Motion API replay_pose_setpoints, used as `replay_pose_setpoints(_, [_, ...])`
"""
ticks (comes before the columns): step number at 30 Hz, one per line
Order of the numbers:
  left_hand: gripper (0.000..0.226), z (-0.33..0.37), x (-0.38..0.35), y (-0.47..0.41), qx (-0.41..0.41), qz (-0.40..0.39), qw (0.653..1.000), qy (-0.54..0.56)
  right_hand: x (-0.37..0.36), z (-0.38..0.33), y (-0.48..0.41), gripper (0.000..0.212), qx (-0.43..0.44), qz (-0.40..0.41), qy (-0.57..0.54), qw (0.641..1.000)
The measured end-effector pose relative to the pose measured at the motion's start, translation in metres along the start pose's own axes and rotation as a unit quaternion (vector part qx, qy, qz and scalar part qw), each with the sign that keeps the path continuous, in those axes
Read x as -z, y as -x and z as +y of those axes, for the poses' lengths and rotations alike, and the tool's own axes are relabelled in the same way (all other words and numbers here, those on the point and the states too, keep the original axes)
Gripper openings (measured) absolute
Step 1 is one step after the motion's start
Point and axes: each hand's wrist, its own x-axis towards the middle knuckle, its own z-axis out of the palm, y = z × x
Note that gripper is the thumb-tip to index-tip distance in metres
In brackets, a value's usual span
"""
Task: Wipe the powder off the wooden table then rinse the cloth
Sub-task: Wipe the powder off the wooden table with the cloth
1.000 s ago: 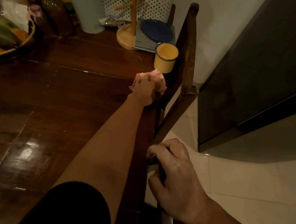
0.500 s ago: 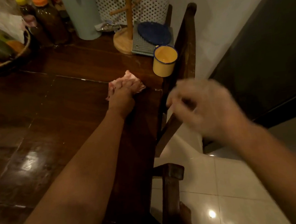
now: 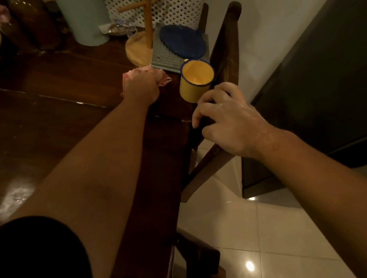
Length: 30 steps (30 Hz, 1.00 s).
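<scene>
a: where is the pink cloth [image 3: 163, 78] found?
b: it is bunched on the wooden table [image 3: 51, 121], near the right edge and just left of the yellow enamel mug [image 3: 195, 82]. it is held under the left hand [image 3: 143, 87], whose fingers are clamped round it; folds are seen past the knuckles.
a: and the right hand [image 3: 230, 122]?
b: its fingers are curled over the back rail of the wooden chair [image 3: 225, 50], beside the mug.

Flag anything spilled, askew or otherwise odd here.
No spill shows. The yellow mug stands right at the wooden table's edge, close beside the pink cloth the left hand grips, so a wipe might knock it. The right hand, gripping the chair, looks dusted pale, possibly powder.
</scene>
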Motion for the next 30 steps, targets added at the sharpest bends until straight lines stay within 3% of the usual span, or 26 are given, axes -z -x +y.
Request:
replay_pose_setpoints(5, [0.043,0.000,-0.017,0.007,0.136,0.069,0.988,0.035,-0.002,0.000,0.001,0.016,0.001,0.004,-0.020,1.000])
replay_pose_setpoints(7, [0.051,-0.006,-0.014,0.005,0.195,0.023,0.980,0.021,-0.003,0.001,0.003,0.025,0.004,0.014,-0.028,1.000])
replay_pose_setpoints(10, [0.057,-0.003,-0.002,0.010,0.215,0.001,0.977,-0.006,-0.004,0.000,0.003,0.031,0.003,0.026,-0.050,0.998])
replay_pose_setpoints(13, [0.047,0.020,0.005,0.014,0.167,0.007,0.984,-0.058,-0.004,0.001,0.002,0.026,0.005,0.027,-0.057,0.998])
replay_pose_setpoints(17, [0.072,0.029,-0.009,0.008,-0.074,0.006,0.995,-0.063,-0.004,-0.001,0.004,0.023,0.006,0.024,-0.054,0.998])
replay_pose_setpoints(19, [0.064,0.013,-0.013,0.000,-0.116,0.000,0.992,-0.040,-0.003,0.000,0.004,0.021,0.009,0.025,-0.046,0.999])
replay_pose_setpoints(20, [0.059,0.003,-0.020,-0.006,-0.101,0.007,0.995,-0.019,-0.003,0.001,0.003,0.023,0.011,0.026,-0.041,0.999])
replay_pose_setpoints(24, [0.063,-0.007,-0.035,0.024,0.092,0.066,0.988,0.101,-0.001,0.000,0.002,0.026,0.010,0.024,-0.032,0.999])
replay_pose_setpoints(30, [0.071,-0.010,-0.013,0.116,0.087,0.034,0.989,0.111,0.000,-0.003,0.004,0.030,0.016,0.026,-0.041,0.999])
